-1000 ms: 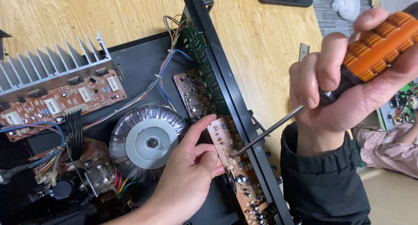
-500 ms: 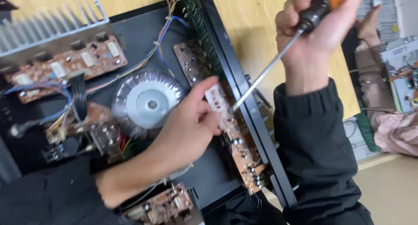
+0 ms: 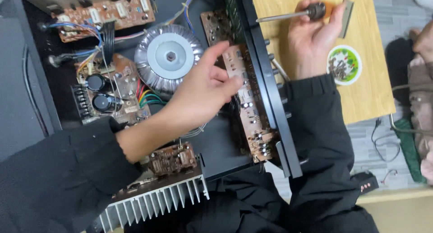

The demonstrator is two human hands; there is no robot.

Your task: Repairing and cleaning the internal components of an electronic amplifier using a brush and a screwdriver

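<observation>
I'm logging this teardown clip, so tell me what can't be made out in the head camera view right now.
- Screwdriver handle: mostly wrapped by the right hand, colour barely shows.
- Front circuit board: the left hand covers its upper part; whether any screw remains there is hidden.
- Lower heatsink: partly covered by the dark left sleeve.
- Small dish: contents too small to identify.
- Top board: cut off by the frame's upper edge.

The left hand [image 3: 203, 91] reaches into an open black chassis [image 3: 212, 147], fingertips on a long brown circuit board [image 3: 250, 111] beside the round transformer [image 3: 169, 57]. The right hand [image 3: 313, 39] holds a screwdriver [image 3: 293, 14] over the wooden table [image 3: 374, 93], near a small dish [image 3: 344, 64].
</observation>
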